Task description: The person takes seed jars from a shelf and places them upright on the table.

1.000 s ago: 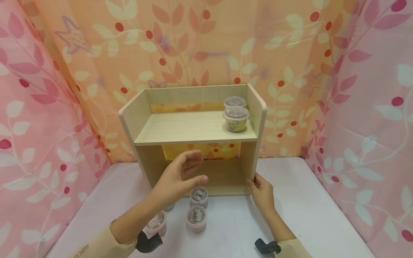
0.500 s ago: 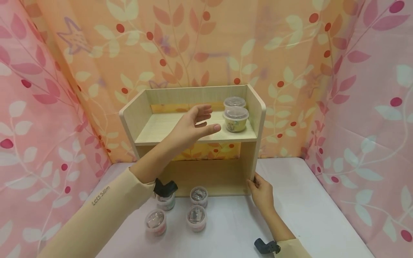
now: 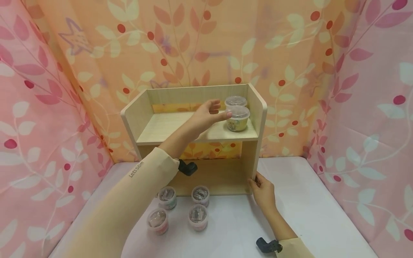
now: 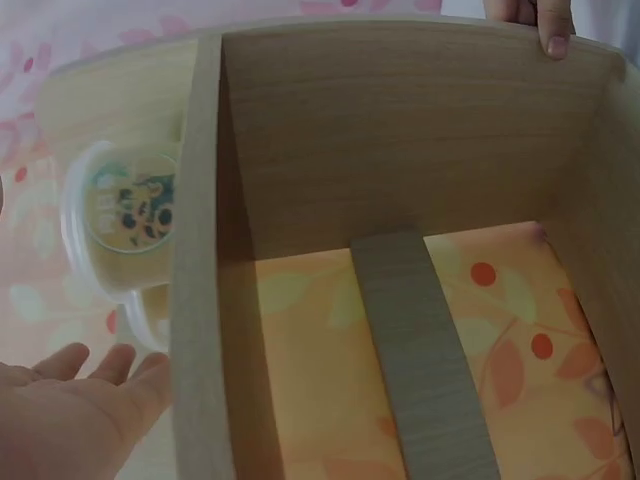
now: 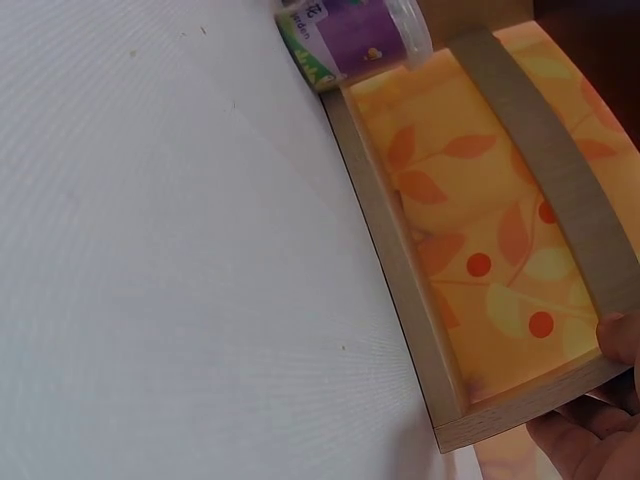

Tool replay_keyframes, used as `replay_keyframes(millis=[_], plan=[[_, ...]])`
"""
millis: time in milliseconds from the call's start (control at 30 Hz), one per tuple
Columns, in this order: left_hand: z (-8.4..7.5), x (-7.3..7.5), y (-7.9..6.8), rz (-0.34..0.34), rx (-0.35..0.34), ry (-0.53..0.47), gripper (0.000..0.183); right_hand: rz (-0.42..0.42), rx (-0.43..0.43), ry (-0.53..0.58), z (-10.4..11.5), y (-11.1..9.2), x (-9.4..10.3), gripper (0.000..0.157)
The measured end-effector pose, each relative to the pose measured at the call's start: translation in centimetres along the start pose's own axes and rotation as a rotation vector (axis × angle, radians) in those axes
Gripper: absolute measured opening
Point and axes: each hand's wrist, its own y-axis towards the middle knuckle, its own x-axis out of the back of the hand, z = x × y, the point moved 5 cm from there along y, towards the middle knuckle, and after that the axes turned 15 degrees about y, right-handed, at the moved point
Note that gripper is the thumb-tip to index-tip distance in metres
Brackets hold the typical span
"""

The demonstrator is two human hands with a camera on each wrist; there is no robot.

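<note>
A pale wooden two-tier shelf [image 3: 164,125] stands on the white table. On the right of its upper board sit two lidded plastic tubs, a front tub [image 3: 238,124] with a yellow body and a rear tub [image 3: 235,100] partly hidden behind it. My left hand [image 3: 206,118] is over the upper board, its thumb overlapping the front tub's lid in the head view. In the left wrist view, the left hand [image 4: 75,420] has its fingers extended, apart from the tubs. My right hand [image 3: 264,193] grips the shelf's right side panel low down, thumb inside and fingers outside [image 5: 575,435].
Several lidded tubs stand on the table before the shelf, among them a pinkish tub [image 3: 158,222] and a tub with a purple label [image 5: 355,40]. The lower compartment [image 3: 222,172] has an open back with a crossbar [image 4: 420,340]. Patterned cloth [image 3: 193,36] surrounds the table.
My left hand has risen from before the lower compartment to the upper board and moved right towards the tubs. The right hand keeps its hold on the side panel.
</note>
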Motion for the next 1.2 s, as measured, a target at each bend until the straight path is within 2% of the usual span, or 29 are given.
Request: replay_keyframes(millis=[200, 300, 500, 633, 800, 1000, 1200], plan=[[0.2, -1.0, 1.5, 0.034, -0.048, -0.021, 0.092, -0.001, -0.003, 0.011, -0.1, 0.1, 0.0, 0.042], [0.5, -1.4, 1.9, 0.046, -0.037, -0.035, 0.090, -0.007, -0.010, 0.019, -0.2, 0.0, -0.1, 0.042], [0.6, -2.3, 2.4, 0.089, -0.007, -0.147, 0.087, -0.012, -0.012, 0.015, -0.1, -0.1, -0.2, 0.043], [0.4, -2.6, 2.5, 0.104, -0.017, -0.159, 0.087, -0.012, -0.001, 0.009, 0.1, -0.2, -0.3, 0.042], [0.1, -2.9, 2.6, 0.100, -0.025, -0.132, 0.087, -0.009, -0.006, 0.011, 0.1, -0.2, -0.2, 0.042], [0.0, -3.1, 2.7, 0.057, -0.017, -0.111, 0.086, -0.014, -0.015, 0.024, 0.1, -0.2, -0.1, 0.042], [-0.1, -2.9, 2.1, 0.026, -0.011, -0.100, 0.086, -0.007, -0.016, 0.033, 0.0, -0.2, -0.1, 0.042]])
